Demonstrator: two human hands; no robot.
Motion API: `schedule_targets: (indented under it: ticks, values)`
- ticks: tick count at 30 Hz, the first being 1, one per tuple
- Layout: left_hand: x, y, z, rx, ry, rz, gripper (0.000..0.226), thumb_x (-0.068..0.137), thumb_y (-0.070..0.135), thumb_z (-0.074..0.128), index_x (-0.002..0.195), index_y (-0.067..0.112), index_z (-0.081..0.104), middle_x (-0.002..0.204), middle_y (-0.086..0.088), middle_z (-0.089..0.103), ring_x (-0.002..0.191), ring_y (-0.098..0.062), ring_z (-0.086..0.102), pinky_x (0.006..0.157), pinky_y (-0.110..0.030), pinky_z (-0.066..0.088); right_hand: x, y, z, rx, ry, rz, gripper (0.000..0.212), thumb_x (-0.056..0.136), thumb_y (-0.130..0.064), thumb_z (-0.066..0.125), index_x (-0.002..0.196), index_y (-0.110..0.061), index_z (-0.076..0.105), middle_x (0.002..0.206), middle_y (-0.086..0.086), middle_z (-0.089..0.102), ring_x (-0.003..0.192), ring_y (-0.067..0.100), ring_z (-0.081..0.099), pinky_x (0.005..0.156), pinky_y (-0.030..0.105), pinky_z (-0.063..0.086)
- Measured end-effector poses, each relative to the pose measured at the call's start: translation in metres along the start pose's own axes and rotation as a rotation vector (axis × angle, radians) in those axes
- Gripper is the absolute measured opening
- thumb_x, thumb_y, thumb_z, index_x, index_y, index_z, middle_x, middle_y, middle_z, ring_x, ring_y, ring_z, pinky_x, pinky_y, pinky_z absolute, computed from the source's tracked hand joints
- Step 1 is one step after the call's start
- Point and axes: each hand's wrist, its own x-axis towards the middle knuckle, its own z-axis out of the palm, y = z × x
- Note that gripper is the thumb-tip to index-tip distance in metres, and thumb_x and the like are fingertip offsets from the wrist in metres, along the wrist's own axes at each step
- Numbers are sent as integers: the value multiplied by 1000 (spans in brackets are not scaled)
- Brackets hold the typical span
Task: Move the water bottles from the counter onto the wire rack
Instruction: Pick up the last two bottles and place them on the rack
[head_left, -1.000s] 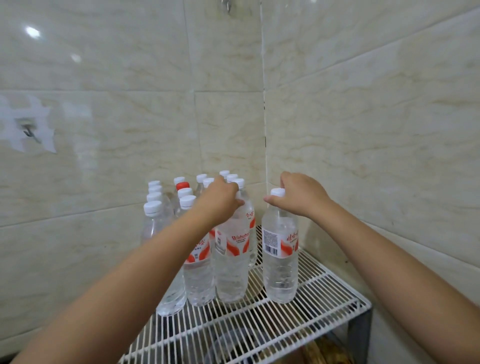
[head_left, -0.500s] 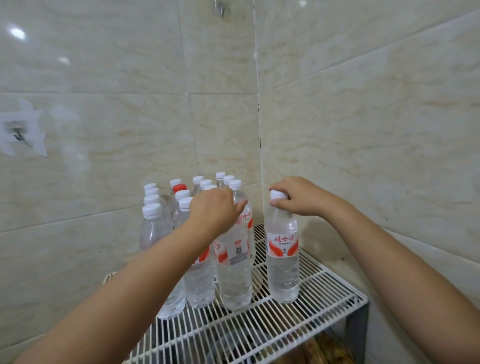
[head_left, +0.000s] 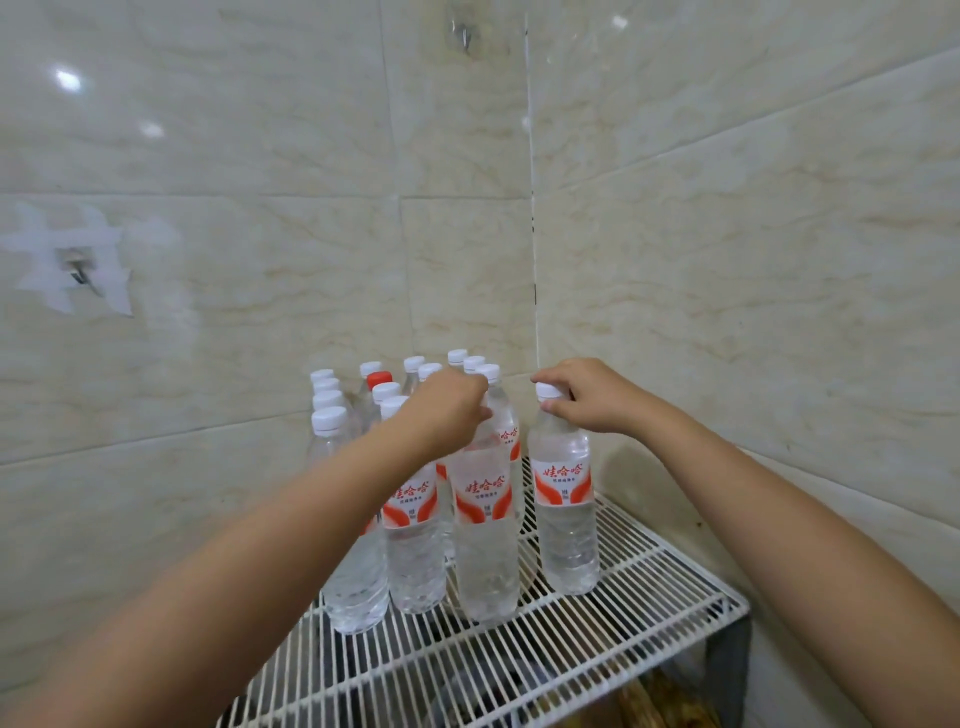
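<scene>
The right hand (head_left: 584, 397) pinches the white cap of a water bottle (head_left: 566, 499) standing upright on the wire rack (head_left: 649, 597), apart from the rest. The left hand (head_left: 449, 410) curls round the top of the front bottle (head_left: 485, 525), hiding its cap. Beside and behind it, more capped bottles (head_left: 358, 415) crowd the tiled corner (head_left: 530, 260), one with a red cap (head_left: 378, 380).

Even, soft light w/ glare spots on wall tiles (head_left: 67, 80); sharp centre, wide-angle bending at edges.
</scene>
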Motion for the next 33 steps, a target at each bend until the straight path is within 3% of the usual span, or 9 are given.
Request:
schedule_targets:
  ticks: [9,13,18,21,24,29,31,33]
  values:
    - [15,-9,10,164,63,-79,30,99,16,39,125,4,46,126,-17,54,116,-30,50,93,-34,41,35,-8,23,97,16,-75,42,91,-10,52,133,-5,45,137,14,50,123,27,47,100,28,35]
    - [17,-12,15,117,73,-82,32,99,19,40,127,3,44,126,-19,54,115,-30,50,91,-35,41,42,-5,34,250,73,-73,39,90,-8,53,129,-6,50,132,14,54,112,22,51,91,22,34]
    - [20,-17,20,48,89,-97,36,97,22,44,129,6,44,126,-17,54,116,-30,50,94,-35,41,39,4,53,490,218,-82,35,89,-3,52,124,-6,54,132,11,53,122,19,48,92,14,32]
    - [21,-19,20,33,74,-94,37,96,23,46,130,8,45,127,-17,53,116,-31,51,93,-35,42,40,6,62,696,220,-80,35,89,4,49,122,-2,54,120,5,53,112,13,48,95,20,38]
    - [21,-20,19,30,65,-92,38,96,25,46,130,10,45,127,-14,53,116,-29,51,92,-36,44,45,6,66,1052,181,2,37,85,16,43,120,5,49,104,5,54,93,13,53,82,21,44]
    - [16,-15,18,3,49,-161,45,96,27,46,135,7,35,126,-15,55,115,-30,52,90,-35,43,53,8,63,1236,86,95,39,84,19,38,121,10,46,84,3,55,74,13,54,59,14,50]
    - [15,-16,17,87,91,-174,43,97,32,41,131,8,37,125,-13,57,116,-29,51,96,-35,39,52,8,64,1259,86,106,38,85,18,38,121,9,46,85,4,56,74,14,55,59,14,50]
    - [14,-23,19,156,164,-182,45,99,37,30,132,8,38,137,-10,49,131,-26,38,112,-40,23,50,9,63,1161,112,84,37,87,13,40,121,5,49,98,8,58,87,20,57,72,19,49]
